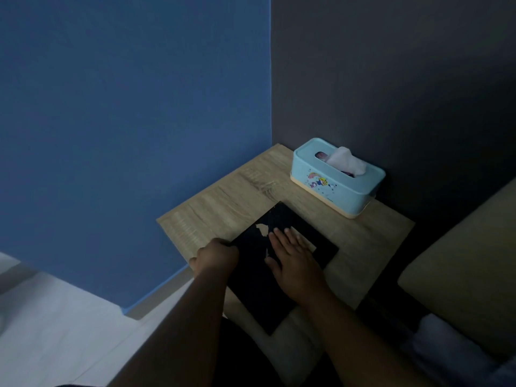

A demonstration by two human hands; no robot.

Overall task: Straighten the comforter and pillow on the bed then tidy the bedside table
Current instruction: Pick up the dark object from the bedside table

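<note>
Worktop [223, 208] tidying is judged underway: black book [282, 263] is pinned flat by right hand [293, 261], fingers spread; left hand [216, 254] fingers are curled on its edge, presumably for squaring

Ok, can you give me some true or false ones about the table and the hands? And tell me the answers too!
1. The tissue box sits at the far corner of the bedside table, by the dark wall. True.
2. The tissue box is red. False: it is light blue with a cartoon picture on its side.
3. The right hand lies flat on top of the black book. True.
4. The left hand is pulling a tissue out. False: it holds the book's left edge, far from the box.
5. The book hangs past the near edge of the table. True.
</note>
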